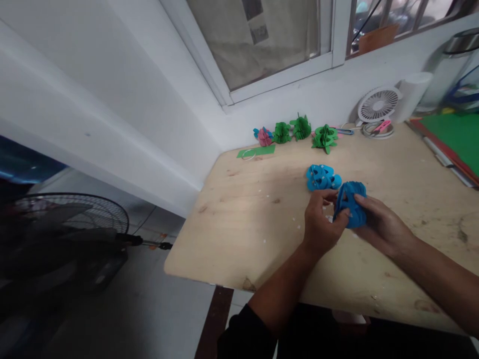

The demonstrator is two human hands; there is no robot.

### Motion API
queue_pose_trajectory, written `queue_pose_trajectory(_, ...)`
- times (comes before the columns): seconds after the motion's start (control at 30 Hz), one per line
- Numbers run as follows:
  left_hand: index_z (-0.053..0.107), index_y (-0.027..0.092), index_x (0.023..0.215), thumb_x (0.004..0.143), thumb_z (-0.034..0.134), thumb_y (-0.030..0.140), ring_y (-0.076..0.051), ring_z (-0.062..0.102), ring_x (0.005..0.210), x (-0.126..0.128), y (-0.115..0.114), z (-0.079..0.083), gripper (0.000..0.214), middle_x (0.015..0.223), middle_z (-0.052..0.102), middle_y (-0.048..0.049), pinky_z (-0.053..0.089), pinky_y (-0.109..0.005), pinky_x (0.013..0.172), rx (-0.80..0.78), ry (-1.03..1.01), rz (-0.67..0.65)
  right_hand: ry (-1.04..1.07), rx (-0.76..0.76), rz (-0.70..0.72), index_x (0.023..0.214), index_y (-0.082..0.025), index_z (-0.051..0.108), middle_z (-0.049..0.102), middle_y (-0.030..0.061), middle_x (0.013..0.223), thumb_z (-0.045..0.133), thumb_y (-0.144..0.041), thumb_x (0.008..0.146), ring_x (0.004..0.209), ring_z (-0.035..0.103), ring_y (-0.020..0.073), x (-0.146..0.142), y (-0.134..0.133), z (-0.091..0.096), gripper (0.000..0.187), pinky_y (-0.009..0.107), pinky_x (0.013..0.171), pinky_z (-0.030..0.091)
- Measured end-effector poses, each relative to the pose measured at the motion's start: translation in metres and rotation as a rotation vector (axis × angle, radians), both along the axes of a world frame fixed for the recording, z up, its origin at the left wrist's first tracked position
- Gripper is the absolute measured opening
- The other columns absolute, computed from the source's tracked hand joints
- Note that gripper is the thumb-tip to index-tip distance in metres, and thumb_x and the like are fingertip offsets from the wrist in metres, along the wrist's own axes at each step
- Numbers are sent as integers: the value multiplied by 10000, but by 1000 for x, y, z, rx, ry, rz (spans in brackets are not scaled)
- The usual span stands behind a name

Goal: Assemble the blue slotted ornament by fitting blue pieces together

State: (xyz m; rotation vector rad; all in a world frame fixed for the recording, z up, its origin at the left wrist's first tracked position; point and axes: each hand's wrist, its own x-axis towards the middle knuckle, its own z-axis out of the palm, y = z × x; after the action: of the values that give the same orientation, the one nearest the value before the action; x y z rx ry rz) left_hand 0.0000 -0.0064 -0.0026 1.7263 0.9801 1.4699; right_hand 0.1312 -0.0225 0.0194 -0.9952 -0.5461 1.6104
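Both hands hold a stack of blue paper cutouts (354,205) just above the wooden table. My left hand (322,219) is closed on its left edge, thumb across the front. On the right side, my right hand (381,222) grips the same stack, with the thumb at its upper right and the other fingers partly hidden behind it. Just beyond my left hand lie more blue paper cutouts (320,177) with holes in them. Small white paper bits are scattered on the table near the hands.
Green paper figures (301,127) and a pink and blue one (264,136) line the wall side of the table (232,219). A green strip (256,151), a small white fan (378,104), a pink clip (382,126) and green sheets (454,132) lie around the back and right.
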Motion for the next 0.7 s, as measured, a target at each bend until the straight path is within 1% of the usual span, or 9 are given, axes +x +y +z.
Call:
queue_pose_trajectory(0.2, 579, 217, 1076, 748, 710, 198, -195, 656, 916, 0, 0, -1, 354, 1021, 684, -40, 547, -385, 858, -15, 31, 9, 8, 22, 13, 795, -270, 760, 780, 16, 915, 864, -483, 627, 851, 705, 218, 0, 0, -2, 290, 293, 709, 577)
queue_pose_trajectory(0.33, 574, 223, 1090, 751, 704, 179, -193, 652, 910, 1, 0, -3, 366, 1014, 674, -37, 552, -378, 847, -5, 68, 18, -42, 38, 51, 782, -262, 748, 766, 16, 840, 881, -459, 620, 774, 686, 199, -2, -1, 1, 288, 282, 684, 560)
queue_pose_trajectory(0.43, 567, 218, 1102, 787, 662, 175, -195, 650, 924, 0, 0, -3, 331, 1015, 661, -43, 558, -372, 839, 63, 72, 32, -65, 42, 56, 781, -249, 743, 743, 10, 774, 880, -423, 643, 714, 657, 175, -1, -1, -1, 261, 267, 661, 538)
queue_pose_trajectory(0.53, 566, 218, 1113, 860, 608, 181, -212, 640, 1005, -2, 1, -1, 260, 1067, 650, -68, 558, -395, 877, 167, 85, 81, -72, 55, 62, 801, -234, 735, 728, 11, 763, 862, -415, 668, 685, 641, 167, 0, 0, -5, 258, 269, 645, 529)
queue_pose_trajectory(0.63, 601, 216, 1046, 925, 535, 162, -224, 618, 1097, -5, 3, 0, 148, 1120, 639, -88, 546, -424, 936, 297, 152, 118, -77, 53, 60, 803, -234, 731, 726, 15, 772, 858, -421, 661, 675, 636, 172, -1, -1, -3, 267, 279, 634, 534)
queue_pose_trajectory(0.7, 628, 211, 1008, 939, 518, 156, -224, 615, 1114, -6, 3, 1, 140, 1149, 635, -95, 547, -422, 938, 351, 214, 148, -77, 41, 43, 788, -234, 733, 717, 5, 744, 875, -410, 636, 655, 622, 160, -3, -2, 0, 273, 262, 613, 521)
